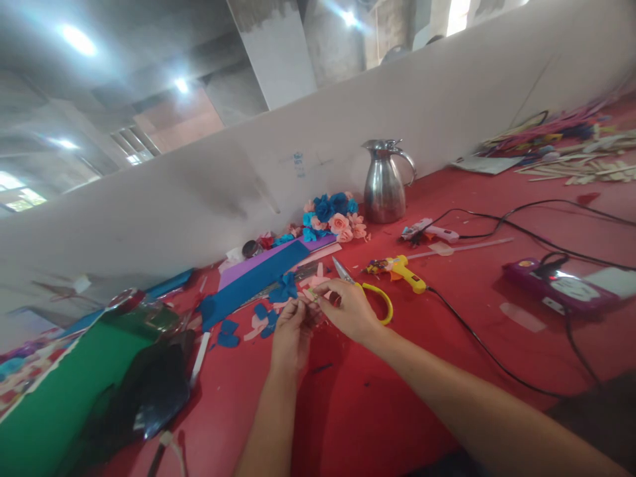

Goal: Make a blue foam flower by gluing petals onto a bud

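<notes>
My left hand (292, 326) and my right hand (348, 310) meet over the red table, fingertips pinched close together. Between them shows a small pale yellow-green bit, too small to name. Just beyond the fingers lie cut blue paper pieces (228, 334) and pink paper pieces (256, 326). Scissors with yellow handles (382, 298) lie beside my right hand, their handle partly behind it. A yellow glue gun (405, 273) rests farther right, with a pink glue gun (437, 231) behind it.
Blue and pink paper flowers (332, 215) are bunched by the wall near a steel jug (385, 189). A blue paper strip (258, 281) lies ahead. At right, a purple power strip (561, 288) trails black cords. A green box or sheet (89, 377) and black plastic (163, 384) occupy the left.
</notes>
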Available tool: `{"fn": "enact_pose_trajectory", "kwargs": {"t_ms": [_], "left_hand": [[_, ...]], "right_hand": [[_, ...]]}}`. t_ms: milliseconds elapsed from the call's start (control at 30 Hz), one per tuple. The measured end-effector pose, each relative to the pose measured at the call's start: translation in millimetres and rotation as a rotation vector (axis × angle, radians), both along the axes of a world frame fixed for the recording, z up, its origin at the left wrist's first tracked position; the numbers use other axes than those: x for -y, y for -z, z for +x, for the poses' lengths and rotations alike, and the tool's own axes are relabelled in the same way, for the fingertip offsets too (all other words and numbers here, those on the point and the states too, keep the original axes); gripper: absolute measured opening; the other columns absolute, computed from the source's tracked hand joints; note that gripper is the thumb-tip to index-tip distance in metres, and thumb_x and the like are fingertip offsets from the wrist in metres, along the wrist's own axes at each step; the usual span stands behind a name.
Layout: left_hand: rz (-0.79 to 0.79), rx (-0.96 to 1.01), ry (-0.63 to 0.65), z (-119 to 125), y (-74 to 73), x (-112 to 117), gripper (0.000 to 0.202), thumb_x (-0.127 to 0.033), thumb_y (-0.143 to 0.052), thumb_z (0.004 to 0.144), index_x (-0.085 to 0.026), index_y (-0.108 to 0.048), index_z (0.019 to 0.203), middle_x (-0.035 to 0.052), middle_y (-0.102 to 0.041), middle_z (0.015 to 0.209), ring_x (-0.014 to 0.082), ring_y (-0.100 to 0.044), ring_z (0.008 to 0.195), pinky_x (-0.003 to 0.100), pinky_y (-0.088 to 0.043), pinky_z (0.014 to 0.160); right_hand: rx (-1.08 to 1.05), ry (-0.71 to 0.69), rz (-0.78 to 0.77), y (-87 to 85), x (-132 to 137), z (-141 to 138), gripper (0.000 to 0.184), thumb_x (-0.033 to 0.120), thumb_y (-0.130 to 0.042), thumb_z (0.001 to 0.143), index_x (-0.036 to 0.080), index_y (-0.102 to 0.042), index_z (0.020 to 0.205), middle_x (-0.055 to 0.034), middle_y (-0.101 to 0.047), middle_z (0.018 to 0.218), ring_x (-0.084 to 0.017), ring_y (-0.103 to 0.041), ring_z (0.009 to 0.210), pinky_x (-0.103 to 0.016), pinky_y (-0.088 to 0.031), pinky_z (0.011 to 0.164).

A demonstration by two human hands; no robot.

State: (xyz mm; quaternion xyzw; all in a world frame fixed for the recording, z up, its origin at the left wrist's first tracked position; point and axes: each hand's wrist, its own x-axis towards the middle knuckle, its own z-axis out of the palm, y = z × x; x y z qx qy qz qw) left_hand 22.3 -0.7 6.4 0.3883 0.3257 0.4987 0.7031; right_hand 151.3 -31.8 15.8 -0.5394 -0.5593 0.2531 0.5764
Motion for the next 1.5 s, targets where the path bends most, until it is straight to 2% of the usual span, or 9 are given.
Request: {"fn": "enact_pose_trajectory", "kwargs": {"t_ms": [267, 500, 667, 1100, 1333, 1500], "left_hand": [[-0.009, -0.044, 0.066, 1.1, 3.8, 2.2, 0.02, -0.029, -0.078, 0.067, -0.016, -0.065, 0.077, 0.0005, -0.066, 0.075, 0.0109, -0.061, 0.067, 0.023, -0.051, 0.065], [0.057, -0.143, 0.105, 4.6, 5.1, 5.2, 0.021, -0.032, -0.077, 0.068, -0.015, -0.066, 0.075, 0.001, -0.065, 0.071, 0.0114, -0.06, 0.064, 0.024, -0.05, 0.067], [0.053, -0.158, 0.132, 7.3, 4.9, 7.4, 0.023, -0.033, -0.078, 0.066, -0.015, -0.064, 0.072, 0.0004, -0.065, 0.068, 0.0109, -0.059, 0.059, 0.026, -0.05, 0.067], [0.039, -0.142, 0.129, 7.1, 4.2, 7.8, 0.023, -0.031, -0.079, 0.065, -0.015, -0.064, 0.07, 0.0007, -0.065, 0.07, 0.0115, -0.06, 0.061, 0.026, -0.049, 0.066], [0.041, -0.153, 0.118, 7.6, 3.3, 8.5, 0.021, -0.029, -0.078, 0.065, -0.015, -0.063, 0.071, 0.0005, -0.064, 0.068, 0.0133, -0.061, 0.064, 0.026, -0.05, 0.067], [0.055, -0.18, 0.095, 6.7, 6.5, 7.5, 0.021, -0.03, -0.077, 0.067, -0.015, -0.063, 0.07, 0.0004, -0.064, 0.066, 0.0133, -0.062, 0.065, 0.026, -0.05, 0.067]], "right_hand": [[-0.037, -0.011, 0.004, -0.9, 0.8, 1.0, 0.01, 0.026, -0.062, 0.08, 0.02, -0.07, 0.081, -0.0026, -0.069, 0.083, -0.013, -0.057, 0.066, -0.024, -0.044, 0.061], [-0.124, -0.029, -0.059, 1.8, -3.9, 3.5, 0.017, 0.022, -0.06, 0.078, 0.02, -0.068, 0.093, -0.0009, -0.068, 0.083, -0.012, -0.055, 0.064, -0.023, -0.043, 0.059], [-0.14, -0.037, -0.067, 4.4, -5.3, 4.4, 0.009, 0.023, -0.057, 0.077, 0.019, -0.065, 0.077, 0.0, -0.065, 0.073, -0.012, -0.054, 0.061, -0.022, -0.041, 0.056], [-0.14, -0.014, -0.102, 3.2, -2.7, 1.6, 0.007, 0.023, -0.057, 0.075, 0.019, -0.062, 0.074, 0.001, -0.061, 0.063, -0.012, -0.053, 0.055, -0.023, -0.04, 0.053], [-0.231, -0.07, -0.111, 0.7, -2.3, 1.1, 0.008, 0.024, -0.055, 0.073, 0.019, -0.058, 0.069, 0.001, -0.059, 0.061, -0.013, -0.053, 0.055, -0.024, -0.041, 0.053], [-0.447, -0.142, -0.178, 0.2, -4.2, -1.7, 0.005, 0.021, -0.053, 0.069, 0.019, -0.052, 0.065, 0.0044, -0.052, 0.055, -0.011, -0.048, 0.049, -0.022, -0.04, 0.048]]}}
